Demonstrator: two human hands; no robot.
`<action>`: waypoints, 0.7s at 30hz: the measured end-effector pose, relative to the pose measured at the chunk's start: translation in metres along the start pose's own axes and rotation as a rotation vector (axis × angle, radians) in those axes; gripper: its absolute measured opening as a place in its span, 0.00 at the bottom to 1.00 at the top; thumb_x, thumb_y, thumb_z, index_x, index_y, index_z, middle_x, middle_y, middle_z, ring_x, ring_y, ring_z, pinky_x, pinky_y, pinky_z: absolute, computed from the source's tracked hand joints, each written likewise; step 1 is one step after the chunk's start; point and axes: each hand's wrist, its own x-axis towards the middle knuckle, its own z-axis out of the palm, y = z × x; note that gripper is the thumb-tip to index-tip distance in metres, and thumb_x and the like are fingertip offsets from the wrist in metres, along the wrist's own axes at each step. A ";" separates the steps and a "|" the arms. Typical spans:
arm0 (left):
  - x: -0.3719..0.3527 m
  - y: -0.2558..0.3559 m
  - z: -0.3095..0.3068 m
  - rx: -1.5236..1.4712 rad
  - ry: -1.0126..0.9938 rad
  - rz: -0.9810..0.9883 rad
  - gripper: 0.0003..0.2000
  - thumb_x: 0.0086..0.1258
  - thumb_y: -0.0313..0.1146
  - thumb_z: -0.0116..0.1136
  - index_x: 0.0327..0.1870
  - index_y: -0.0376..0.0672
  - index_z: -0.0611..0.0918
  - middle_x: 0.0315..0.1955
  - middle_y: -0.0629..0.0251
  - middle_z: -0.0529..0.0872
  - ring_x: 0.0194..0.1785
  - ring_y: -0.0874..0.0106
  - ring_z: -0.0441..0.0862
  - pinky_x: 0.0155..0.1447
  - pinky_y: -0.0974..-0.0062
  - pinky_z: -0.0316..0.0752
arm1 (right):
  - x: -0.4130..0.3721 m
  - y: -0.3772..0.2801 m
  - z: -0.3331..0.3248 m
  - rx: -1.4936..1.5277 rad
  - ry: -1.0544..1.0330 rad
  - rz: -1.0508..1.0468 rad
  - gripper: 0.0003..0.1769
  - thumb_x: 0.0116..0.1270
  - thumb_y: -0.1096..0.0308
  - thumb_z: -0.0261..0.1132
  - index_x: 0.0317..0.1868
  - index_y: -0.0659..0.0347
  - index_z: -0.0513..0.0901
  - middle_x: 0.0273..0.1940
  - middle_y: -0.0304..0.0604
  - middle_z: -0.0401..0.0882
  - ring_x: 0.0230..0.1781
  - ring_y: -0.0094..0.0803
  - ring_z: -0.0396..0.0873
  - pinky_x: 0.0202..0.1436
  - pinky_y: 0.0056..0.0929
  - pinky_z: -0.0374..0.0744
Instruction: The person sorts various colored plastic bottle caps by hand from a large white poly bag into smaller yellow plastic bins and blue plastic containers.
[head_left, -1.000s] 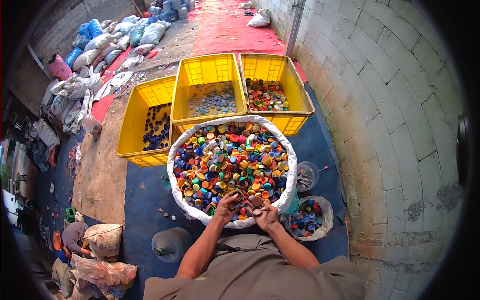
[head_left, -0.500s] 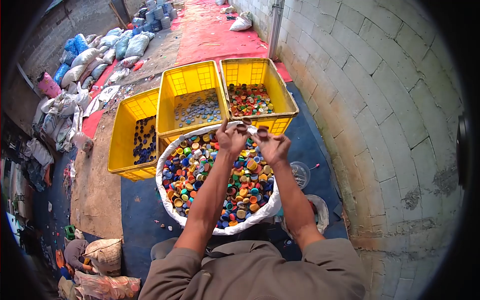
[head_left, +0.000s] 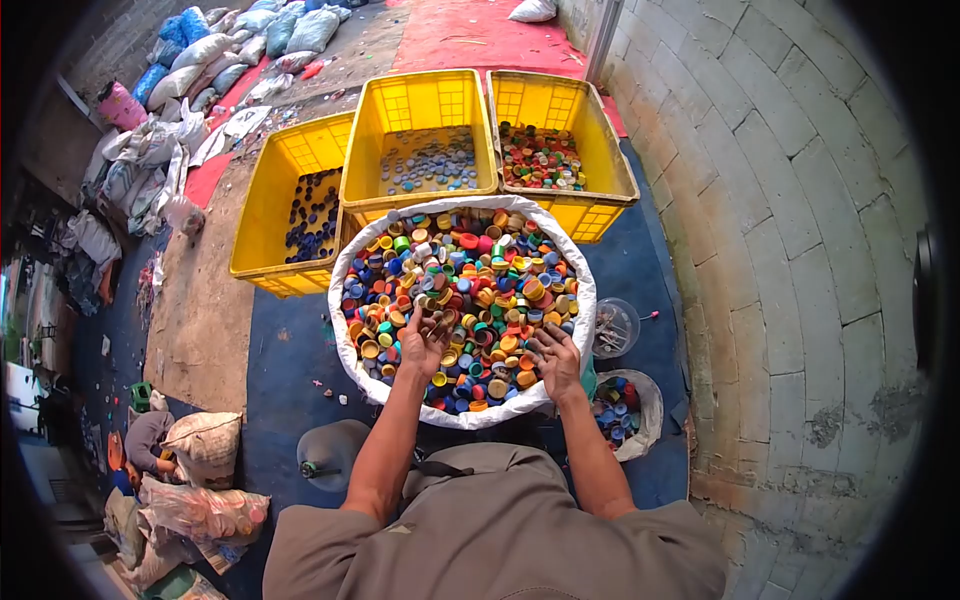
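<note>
A wide white sack (head_left: 342, 290) heaped with mixed coloured bottle caps (head_left: 470, 280) stands in front of me. Both my hands rest on the near part of the heap. My left hand (head_left: 423, 342) has its fingertips down among some brown caps; whether it grips any is hidden. My right hand (head_left: 556, 360) lies flat on the caps with fingers spread and holds nothing. Behind the sack stand three yellow crates: the left crate (head_left: 262, 215) holds dark blue caps, the middle crate (head_left: 418, 98) grey-blue caps, the right crate (head_left: 606, 175) mixed red and green caps.
A brick wall (head_left: 800, 250) runs along the right. A clear tub (head_left: 612, 328) and a small bag of caps (head_left: 628, 408) sit right of the sack. A water jug (head_left: 330, 455) lies on the blue mat (head_left: 290, 370). A person (head_left: 148, 440) crouches among sacks at lower left.
Half a second ago both hands were raised over the far rim of the sack, holding brown caps toward the crates. Now they are back down on the near part of the heap.
</note>
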 end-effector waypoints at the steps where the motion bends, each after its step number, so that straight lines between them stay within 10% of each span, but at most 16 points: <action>1: -0.012 0.000 -0.020 0.016 0.046 0.007 0.17 0.70 0.45 0.56 0.22 0.46 0.76 0.29 0.65 0.82 0.34 0.70 0.79 0.45 0.69 0.77 | -0.012 0.013 -0.004 -0.112 0.034 0.021 0.26 0.59 0.76 0.57 0.60 0.66 0.65 0.52 0.51 0.73 0.50 0.38 0.77 0.52 0.37 0.80; 11: -0.075 -0.009 -0.082 0.223 0.228 0.056 0.18 0.69 0.48 0.57 0.24 0.46 0.79 0.22 0.72 0.78 0.24 0.77 0.69 0.32 0.76 0.66 | -0.019 0.098 0.006 -0.736 -0.171 -0.040 0.11 0.68 0.64 0.65 0.32 0.64 0.80 0.23 0.32 0.74 0.22 0.15 0.68 0.26 0.16 0.68; 18: -0.095 -0.006 -0.091 0.220 0.219 0.064 0.14 0.70 0.45 0.57 0.30 0.42 0.79 0.30 0.69 0.79 0.23 0.80 0.69 0.25 0.81 0.64 | -0.010 0.096 0.077 -1.236 -0.297 -0.335 0.17 0.59 0.60 0.70 0.27 0.66 0.78 0.24 0.46 0.80 0.24 0.32 0.76 0.30 0.33 0.74; 21: -0.095 -0.002 -0.105 0.245 0.199 0.089 0.14 0.71 0.43 0.56 0.31 0.42 0.79 0.30 0.69 0.79 0.23 0.80 0.69 0.25 0.81 0.64 | 0.009 0.114 0.092 -1.332 -0.386 -0.802 0.12 0.56 0.66 0.71 0.34 0.65 0.79 0.27 0.44 0.81 0.30 0.36 0.77 0.35 0.34 0.75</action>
